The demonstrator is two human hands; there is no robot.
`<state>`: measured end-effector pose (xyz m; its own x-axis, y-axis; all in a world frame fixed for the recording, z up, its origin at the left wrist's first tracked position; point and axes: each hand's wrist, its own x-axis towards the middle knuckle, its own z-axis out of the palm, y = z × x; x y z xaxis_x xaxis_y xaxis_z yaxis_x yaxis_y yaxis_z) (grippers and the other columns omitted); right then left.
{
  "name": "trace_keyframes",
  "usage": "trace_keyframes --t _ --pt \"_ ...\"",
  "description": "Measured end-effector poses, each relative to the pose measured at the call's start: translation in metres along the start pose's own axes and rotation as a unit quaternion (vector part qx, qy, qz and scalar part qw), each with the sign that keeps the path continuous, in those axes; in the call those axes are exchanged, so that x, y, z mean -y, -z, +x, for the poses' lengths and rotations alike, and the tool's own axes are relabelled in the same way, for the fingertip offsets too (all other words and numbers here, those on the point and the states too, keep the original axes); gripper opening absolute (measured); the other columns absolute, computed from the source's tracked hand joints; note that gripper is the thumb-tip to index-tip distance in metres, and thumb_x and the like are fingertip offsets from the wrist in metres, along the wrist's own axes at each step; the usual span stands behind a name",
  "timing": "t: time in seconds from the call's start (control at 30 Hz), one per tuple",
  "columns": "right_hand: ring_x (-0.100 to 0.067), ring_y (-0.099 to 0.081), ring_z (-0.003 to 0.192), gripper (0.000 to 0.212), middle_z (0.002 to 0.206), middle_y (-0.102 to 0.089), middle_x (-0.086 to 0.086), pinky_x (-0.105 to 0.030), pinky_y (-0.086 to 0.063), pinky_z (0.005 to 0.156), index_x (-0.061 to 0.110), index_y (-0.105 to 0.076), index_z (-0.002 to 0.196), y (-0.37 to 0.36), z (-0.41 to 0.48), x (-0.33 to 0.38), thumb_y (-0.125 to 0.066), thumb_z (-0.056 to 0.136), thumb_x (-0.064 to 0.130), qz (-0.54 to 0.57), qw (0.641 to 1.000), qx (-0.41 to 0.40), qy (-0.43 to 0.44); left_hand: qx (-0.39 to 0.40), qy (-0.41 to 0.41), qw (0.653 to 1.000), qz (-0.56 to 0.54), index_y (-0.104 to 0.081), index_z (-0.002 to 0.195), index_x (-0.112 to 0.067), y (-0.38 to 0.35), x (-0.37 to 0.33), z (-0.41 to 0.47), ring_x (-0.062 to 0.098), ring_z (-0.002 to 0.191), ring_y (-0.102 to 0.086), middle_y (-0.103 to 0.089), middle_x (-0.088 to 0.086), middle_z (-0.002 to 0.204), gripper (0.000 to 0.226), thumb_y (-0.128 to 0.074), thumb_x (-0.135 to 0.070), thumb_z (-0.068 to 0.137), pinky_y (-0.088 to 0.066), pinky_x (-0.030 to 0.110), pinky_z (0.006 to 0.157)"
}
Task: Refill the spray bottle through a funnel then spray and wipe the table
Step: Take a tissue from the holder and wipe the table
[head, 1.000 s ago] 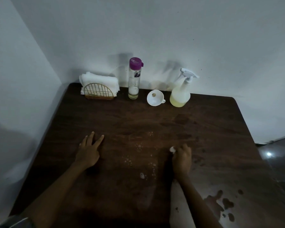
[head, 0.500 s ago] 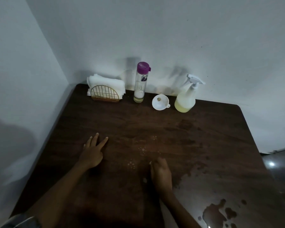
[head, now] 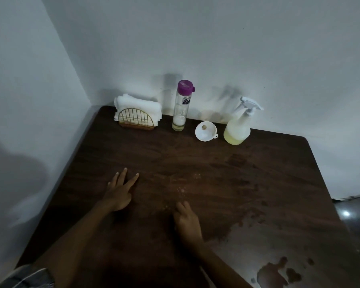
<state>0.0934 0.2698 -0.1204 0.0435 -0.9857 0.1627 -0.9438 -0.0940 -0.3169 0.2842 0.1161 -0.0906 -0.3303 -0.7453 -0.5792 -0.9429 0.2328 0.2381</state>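
The left hand (head: 119, 192) lies flat on the counter (head: 227, 163), fingers spread and grasping nothing. The right hand (head: 186, 221) presses palm-down just beside it. Whether it has a wipe under it I cannot tell.

Fine droplets (head: 181, 190) speckle the wood ahead of the right hand, and a dark puddle (head: 274, 275) sits at the near right corner.

At the back wall stand the spray bottle (head: 237, 129), trigger head on and part-filled with yellowish liquid, the funnel (head: 205, 130) lying beside it, a nearly empty purple-capped bottle (head: 182, 107) and a napkin holder (head: 137, 117).

Refilling and spraying look done, and wiping seems under way and unfinished.
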Motion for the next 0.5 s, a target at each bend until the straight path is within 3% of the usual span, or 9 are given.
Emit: trace_keyframes --t 0.07,0.1,0.13,0.2,0.3,0.37,0.43,0.5 --pt "-0.003 -0.051 0.087 0.021 0.096 -0.056 0.012 -0.012 -0.045 0.066 0.023 -0.066 0.093 0.006 0.01 -0.025 -0.05 0.085 0.012 0.043 0.996 -0.038 -0.062 0.001 0.0 1.0 -0.001 0.003 0.146 -0.037 0.0 0.0 0.0 0.03 0.143 0.017 0.023 0.005 0.155 0.072 -0.04 -0.014 0.093 -0.002 0.051 0.117" --pt "-0.002 -0.049 0.09 0.023 0.1 -0.054 0.011 -0.012 -0.044 0.075 0.021 -0.065 0.1 0.012 0.019 -0.045 -0.049 0.088 0.01 0.027 0.992 -0.062 -0.111 0.001 -0.001 1.0 0.0 0.003 0.146 -0.037 0.001 0.0 0.0 0.03 0.143 0.017 0.023 0.005 0.155 0.072 -0.04 -0.015 0.093 -0.002 0.05 0.117" --pt "-0.008 -0.049 0.092 0.021 0.102 -0.054 0.005 -0.02 -0.047 0.079 0.015 -0.064 0.1 0.021 0.028 -0.065 -0.049 0.088 0.006 0.022 0.983 -0.068 -0.168 0.001 -0.001 1.0 0.0 0.003 0.147 -0.037 0.0 0.0 -0.001 0.031 0.143 0.017 0.023 0.005 0.155 0.072 -0.04 -0.015 0.092 -0.002 0.05 0.117" --pt "-0.026 -0.052 0.091 0.012 0.097 -0.056 -0.012 -0.041 -0.051 0.064 0.001 -0.062 0.085 0.04 0.047 -0.102 -0.054 0.08 -0.005 0.021 0.953 -0.1 -0.287 -0.004 -0.002 1.0 0.0 0.003 0.147 -0.036 -0.001 -0.002 -0.001 0.031 0.143 0.017 0.023 0.005 0.155 0.072 -0.04 -0.016 0.092 -0.002 0.05 0.117" --pt "-0.038 -0.052 0.089 0.007 0.091 -0.057 -0.021 -0.038 -0.044 0.053 -0.007 -0.06 0.074 0.047 0.062 -0.122 -0.053 0.076 -0.01 -0.007 0.937 -0.077 -0.34 -0.006 -0.003 1.0 0.007 0.004 0.146 -0.036 -0.001 -0.002 -0.001 0.031 0.143 0.017 0.023 0.006 0.155 0.072 -0.04 -0.017 0.093 -0.002 0.049 0.117" --pt "-0.034 -0.053 0.089 0.012 0.096 -0.056 -0.018 -0.03 -0.039 0.056 -0.004 -0.06 0.084 0.037 0.067 -0.11 -0.049 0.082 -0.004 -0.03 0.945 -0.055 -0.322 -0.003 -0.004 1.0 0.011 0.005 0.146 -0.037 -0.001 0.0 0.0 0.03 0.143 0.017 0.023 0.006 0.155 0.072 -0.04 -0.017 0.093 -0.003 0.05 0.117" --pt "-0.029 -0.054 0.091 0.02 0.108 -0.052 -0.014 -0.031 -0.041 0.065 0.003 -0.057 0.102 0.024 0.075 -0.08 -0.041 0.091 0.007 -0.008 0.962 -0.048 -0.27 0.0 -0.002 1.0 0.014 0.005 0.146 -0.037 0.0 0.001 0.001 0.03 0.143 0.017 0.024 0.005 0.155 0.072 -0.04 -0.018 0.093 -0.003 0.05 0.117" --pt "-0.03 -0.052 0.101 0.026 0.118 -0.05 -0.014 -0.038 -0.044 0.082 0.004 -0.054 0.113 0.008 0.078 -0.037 -0.038 0.093 0.009 0.014 0.988 0.007 -0.152 0.002 -0.001 1.0 0.014 0.005 0.146 -0.037 0.0 0.001 0.001 0.03 0.143 0.017 0.024 0.005 0.155 0.072 -0.04 -0.018 0.093 -0.003 0.05 0.117"
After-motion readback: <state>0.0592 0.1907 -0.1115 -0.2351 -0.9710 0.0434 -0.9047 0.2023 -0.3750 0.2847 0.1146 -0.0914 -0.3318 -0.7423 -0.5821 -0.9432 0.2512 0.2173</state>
